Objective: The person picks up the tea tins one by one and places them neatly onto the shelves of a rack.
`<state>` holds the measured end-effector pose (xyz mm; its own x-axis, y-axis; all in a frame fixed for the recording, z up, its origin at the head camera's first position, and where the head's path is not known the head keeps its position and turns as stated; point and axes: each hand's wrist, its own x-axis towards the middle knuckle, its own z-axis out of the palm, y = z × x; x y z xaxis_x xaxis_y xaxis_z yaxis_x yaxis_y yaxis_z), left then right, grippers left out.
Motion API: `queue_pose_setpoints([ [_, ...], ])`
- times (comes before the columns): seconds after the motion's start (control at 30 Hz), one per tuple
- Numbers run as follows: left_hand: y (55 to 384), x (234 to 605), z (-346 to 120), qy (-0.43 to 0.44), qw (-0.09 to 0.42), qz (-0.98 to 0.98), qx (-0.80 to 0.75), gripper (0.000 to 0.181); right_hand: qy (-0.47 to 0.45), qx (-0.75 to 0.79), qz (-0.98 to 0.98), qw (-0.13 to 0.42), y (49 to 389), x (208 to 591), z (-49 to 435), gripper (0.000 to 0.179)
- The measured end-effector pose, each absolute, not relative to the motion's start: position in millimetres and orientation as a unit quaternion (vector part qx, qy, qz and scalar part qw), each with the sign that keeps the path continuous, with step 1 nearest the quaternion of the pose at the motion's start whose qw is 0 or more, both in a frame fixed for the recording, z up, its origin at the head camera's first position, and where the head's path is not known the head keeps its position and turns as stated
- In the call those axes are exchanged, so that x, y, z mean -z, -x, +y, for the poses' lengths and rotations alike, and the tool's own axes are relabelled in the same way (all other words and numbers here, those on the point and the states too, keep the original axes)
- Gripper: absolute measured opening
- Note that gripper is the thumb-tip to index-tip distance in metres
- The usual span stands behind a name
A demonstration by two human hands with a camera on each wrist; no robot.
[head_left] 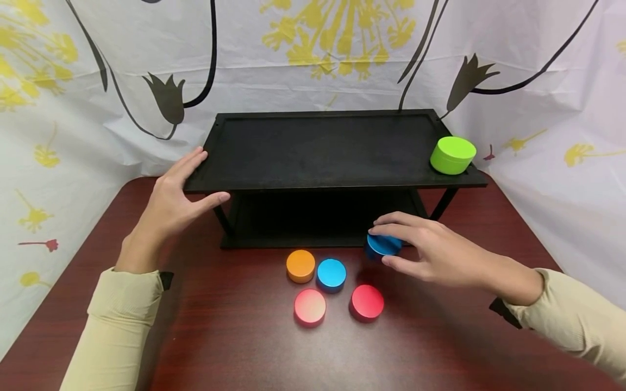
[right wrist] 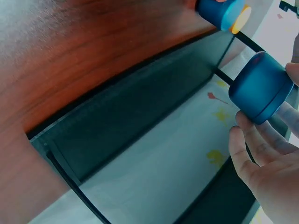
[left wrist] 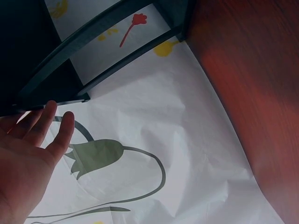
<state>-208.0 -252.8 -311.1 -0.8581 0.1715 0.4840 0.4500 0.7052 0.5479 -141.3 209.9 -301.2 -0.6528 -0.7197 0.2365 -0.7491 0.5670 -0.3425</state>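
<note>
My right hand (head_left: 430,247) grips a dark blue round tin (head_left: 383,247) between thumb and fingers, near the shelf's front edge. In the right wrist view the blue tin (right wrist: 259,88) shows its lid seam, with the fingers (right wrist: 257,144) curving along it. My left hand (head_left: 168,201) is at the left end of the black two-tier shelf (head_left: 313,152), fingers straight along the edge and thumb spread apart. In the left wrist view those fingertips (left wrist: 67,119) lie right by the shelf's edge. A lime green tin (head_left: 453,156) stands on the top tier's right front corner.
In front of the shelf, on the dark red wooden table (head_left: 235,336), stand an orange tin (head_left: 300,266), a lighter blue tin (head_left: 331,274) and two red tins, one left (head_left: 310,307) and one right (head_left: 367,303). A white patterned cloth (head_left: 313,60) hangs behind and at both sides.
</note>
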Motion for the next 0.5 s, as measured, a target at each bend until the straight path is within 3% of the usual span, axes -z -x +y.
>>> queue_pose_setpoints([
  [0.5, 207, 310, -252, 0.171, 0.197, -0.902, 0.343, 0.084, -0.437, -0.197, -0.874, 0.076, 138, 267, 206, 0.049],
])
